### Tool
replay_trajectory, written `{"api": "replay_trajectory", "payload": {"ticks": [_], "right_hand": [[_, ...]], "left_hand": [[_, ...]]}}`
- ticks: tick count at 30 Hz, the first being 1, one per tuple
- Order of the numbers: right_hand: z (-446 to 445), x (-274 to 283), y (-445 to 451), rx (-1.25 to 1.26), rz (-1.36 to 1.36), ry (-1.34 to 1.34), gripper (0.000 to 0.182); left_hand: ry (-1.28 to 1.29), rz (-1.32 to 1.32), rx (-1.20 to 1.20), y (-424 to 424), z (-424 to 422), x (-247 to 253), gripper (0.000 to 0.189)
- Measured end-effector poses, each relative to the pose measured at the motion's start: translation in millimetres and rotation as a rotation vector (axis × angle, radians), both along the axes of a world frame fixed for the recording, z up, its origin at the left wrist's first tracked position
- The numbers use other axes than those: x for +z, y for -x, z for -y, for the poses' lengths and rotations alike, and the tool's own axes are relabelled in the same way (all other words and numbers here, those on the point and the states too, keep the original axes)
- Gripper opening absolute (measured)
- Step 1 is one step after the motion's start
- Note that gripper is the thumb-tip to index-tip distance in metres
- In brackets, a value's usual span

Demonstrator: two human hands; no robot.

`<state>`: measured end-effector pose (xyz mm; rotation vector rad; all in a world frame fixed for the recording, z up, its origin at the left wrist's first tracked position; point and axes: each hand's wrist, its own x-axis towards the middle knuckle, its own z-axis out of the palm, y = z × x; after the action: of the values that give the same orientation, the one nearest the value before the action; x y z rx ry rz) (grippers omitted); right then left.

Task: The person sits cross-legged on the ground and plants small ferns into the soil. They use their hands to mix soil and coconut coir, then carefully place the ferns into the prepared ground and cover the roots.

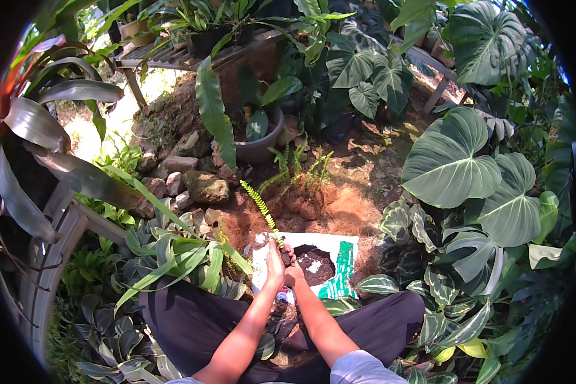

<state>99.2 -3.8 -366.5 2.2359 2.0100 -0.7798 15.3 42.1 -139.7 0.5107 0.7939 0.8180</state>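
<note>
Both hands come together over a white and green plastic bag (347,259) that lies on the ground in front of my crossed legs. Cupped between my left hand (274,264) and my right hand (294,273) is a dark clump of soil (286,258) at the base of a small fern (260,205). Its single bright green frond leans up and to the left. Right of the hands, a round opening in the bag shows dark potting soil (319,276) with a patch of white granules (313,265) on it. The fingers partly hide the clump.
Beyond the bag lies brown coir fibre (345,204) with fern fronds (297,165) standing in it. Rocks (206,186) and a grey plant pot (257,150) are further back. Broad-leaved plants (453,165) crowd the right; strap-leaved plants (187,257) and a wooden frame (60,254) stand left.
</note>
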Motion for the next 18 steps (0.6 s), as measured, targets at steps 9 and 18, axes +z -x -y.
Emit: {"api": "replay_trajectory", "payload": {"ticks": [9, 18], "right_hand": [[11.5, 42.2, -5.1, -0.035, -0.178, -0.102, 0.055], [37.6, 59.2, -3.5, -0.144, -0.191, -0.247, 0.044]], "left_hand": [[-0.005, -0.030, 0.012, -0.4, -0.2, -3.4, 0.055], [0.015, -0.006, -0.021, -2.0, -0.4, 7.0, 0.054]]}}
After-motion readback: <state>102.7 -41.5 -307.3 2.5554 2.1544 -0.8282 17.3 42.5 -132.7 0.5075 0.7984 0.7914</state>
